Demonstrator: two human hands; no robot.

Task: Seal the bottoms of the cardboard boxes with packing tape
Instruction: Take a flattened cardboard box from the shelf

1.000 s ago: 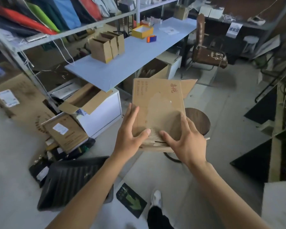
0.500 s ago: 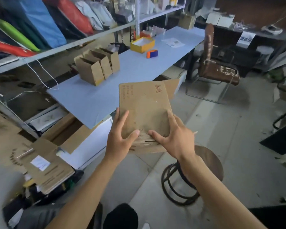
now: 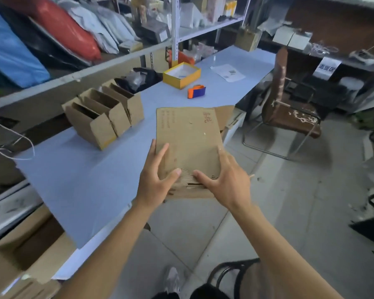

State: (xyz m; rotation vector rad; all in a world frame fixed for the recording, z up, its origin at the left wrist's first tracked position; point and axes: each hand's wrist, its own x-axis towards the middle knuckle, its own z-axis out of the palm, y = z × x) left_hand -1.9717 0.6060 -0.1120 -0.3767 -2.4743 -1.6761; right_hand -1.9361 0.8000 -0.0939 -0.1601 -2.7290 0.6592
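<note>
Table first, since it's the biggest thing going: long, pale blue, running from the lower left up toward the back right, with metal shelving stuffed with bags and parcels right behind it. A worn brown chair sits off the table's far right side, and a dark round stool pokes in at the bottom near the person's legs.

On the table there's a row of three assembled cardboard boxes, open tops, packed side by side and touching. Further back sits a yellow box with a white inside, and just in front of it the orange and blue tape dispenser, lying on the table well apart from both hands. A sheet of paper lies past that.

The flattened cardboard box is held up in the air over the table's near edge, flat face toward the camera, red writing at its top right and a flap sticking out behind on the right. Its bottom edge looks a bit torn, corrugation showing.

Left hand grips the lower left side, fingers up along the face, thumb pressed in near the bottom. Right hand holds the lower right corner, thumb lying across the ragged edge, pointing at the other thumb.
</note>
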